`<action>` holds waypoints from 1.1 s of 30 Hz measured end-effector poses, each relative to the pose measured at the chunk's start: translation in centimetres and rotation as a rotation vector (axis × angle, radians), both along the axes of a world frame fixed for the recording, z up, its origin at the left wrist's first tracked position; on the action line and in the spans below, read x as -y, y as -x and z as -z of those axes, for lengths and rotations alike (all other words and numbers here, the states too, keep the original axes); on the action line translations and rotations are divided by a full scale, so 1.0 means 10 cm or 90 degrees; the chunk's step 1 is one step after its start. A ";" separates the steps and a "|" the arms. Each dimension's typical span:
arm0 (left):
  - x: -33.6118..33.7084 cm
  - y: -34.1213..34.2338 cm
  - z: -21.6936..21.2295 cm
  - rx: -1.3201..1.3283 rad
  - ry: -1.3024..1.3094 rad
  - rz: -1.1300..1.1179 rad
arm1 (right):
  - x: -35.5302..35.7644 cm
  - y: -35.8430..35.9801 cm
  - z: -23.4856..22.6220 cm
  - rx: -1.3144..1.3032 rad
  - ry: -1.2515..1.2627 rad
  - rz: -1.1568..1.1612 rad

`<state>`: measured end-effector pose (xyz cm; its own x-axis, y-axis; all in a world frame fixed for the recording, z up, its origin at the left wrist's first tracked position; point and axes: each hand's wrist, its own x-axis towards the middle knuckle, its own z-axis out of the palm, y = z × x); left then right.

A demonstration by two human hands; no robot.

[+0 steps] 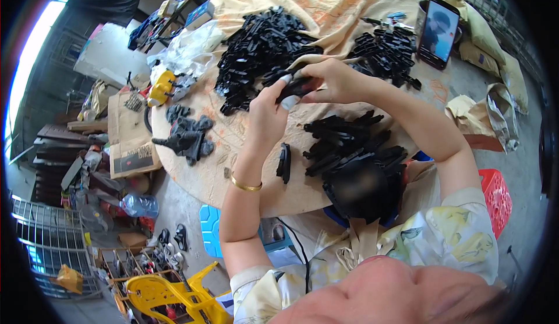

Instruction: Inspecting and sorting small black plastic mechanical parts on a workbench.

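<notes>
Above the middle of a cloth-covered round table, my two hands meet around a few slim black plastic pieces. My left hand is closed on one end of them, white coverings on some fingertips. From the other side, my right hand pinches them; its fingers partly hide the pieces. Just beyond lies a big heap of similar black pieces. A smaller black heap sits to its right. Closer to me are loose black bundles and one small separate bundle. A black container stands at the table's near edge.
A phone with a lit screen stands at the far right. On the table's left are a dark grey figure-like object and a yellow item. Stools in blue and red flank me; a yellow chair is lower left.
</notes>
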<state>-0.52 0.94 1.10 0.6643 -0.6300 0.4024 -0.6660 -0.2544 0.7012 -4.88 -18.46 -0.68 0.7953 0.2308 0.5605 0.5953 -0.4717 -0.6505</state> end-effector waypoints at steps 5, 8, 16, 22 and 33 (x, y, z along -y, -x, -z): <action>-0.07 -0.06 0.03 0.137 -0.071 0.016 | 0.01 0.08 -0.08 0.061 0.079 0.053; -0.08 -0.06 -0.02 0.156 -0.067 0.042 | 0.01 0.11 -0.10 0.070 0.091 0.055; -0.06 0.02 -0.11 0.179 -0.012 0.036 | -0.05 0.20 -0.19 0.096 0.083 0.076; -0.11 -0.08 -0.04 -0.064 -0.016 0.050 | -0.07 0.14 -0.12 0.021 0.070 0.055; 0.01 0.09 0.08 0.032 -0.106 0.305 | 0.25 -0.75 -0.17 -0.052 0.195 0.343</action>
